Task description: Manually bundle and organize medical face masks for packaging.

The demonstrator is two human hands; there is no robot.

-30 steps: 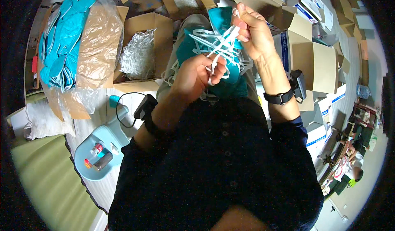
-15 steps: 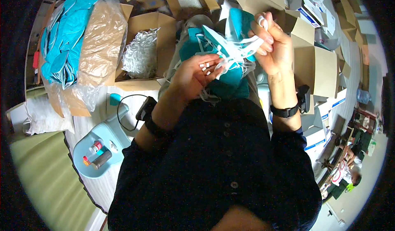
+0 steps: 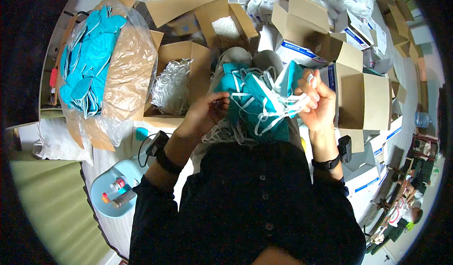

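Note:
Just above my lap, my right hand is closed on the white elastic straps of several teal face masks. One mask with a pale inner side stands up beside its fingers. My left hand is at the left edge of the masks, its fingers curled and its fingertips close to a white strap. What they pinch, if anything, is too small to make out. More teal masks lie across my thighs under the straps, and a loose tangle of white straps rests below my left hand.
To the left, a plastic-lined carton holds a heap of teal masks. Beside it stands a box of white straps. Open cartons crowd the right. A light blue stool carries bottles. People sit far right.
My left hand has come off the strap bundle and moved left and down. My right hand stays closed on the straps, slightly lower. The masks now spread apart between my hands.

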